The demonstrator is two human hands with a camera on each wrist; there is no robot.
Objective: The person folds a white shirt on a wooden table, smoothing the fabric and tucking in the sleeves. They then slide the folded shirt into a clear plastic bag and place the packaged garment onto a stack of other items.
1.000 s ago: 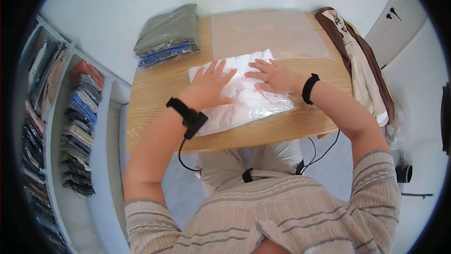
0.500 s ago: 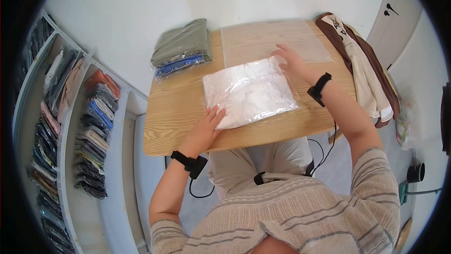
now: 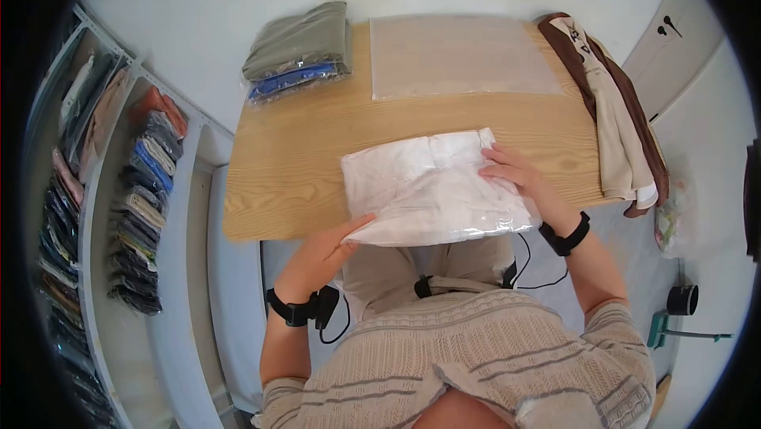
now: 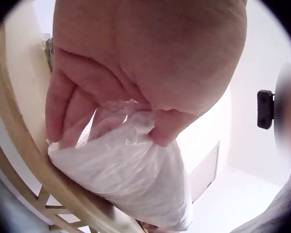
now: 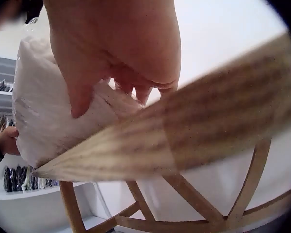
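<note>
A flat, clear bag with folded white cloth [image 3: 428,187] inside lies at the table's front edge, its near side hanging over. My left hand [image 3: 317,256] pinches the bag's near left corner. In the left wrist view, the left thumb [image 4: 167,128] is on one side of the crinkled plastic and the fingers [image 4: 60,109] are on the other. My right hand [image 3: 523,179] rests on the bag's right side with its fingers extended across the top. The right wrist view shows the right thumb [image 5: 82,99] against the white bag.
Folded bagged garments, green over blue, form a stack [image 3: 297,52] at the table's back left. A flat translucent sheet [image 3: 464,56] lies at the back. Brown and cream clothing [image 3: 606,112] drapes over the right edge. Shelves [image 3: 147,215] of bagged clothes stand left.
The white bag has come toward the body and over the front edge. My left hand went from pressing on it to pinching its corner; my right hand lifted, then came down at its right side.
</note>
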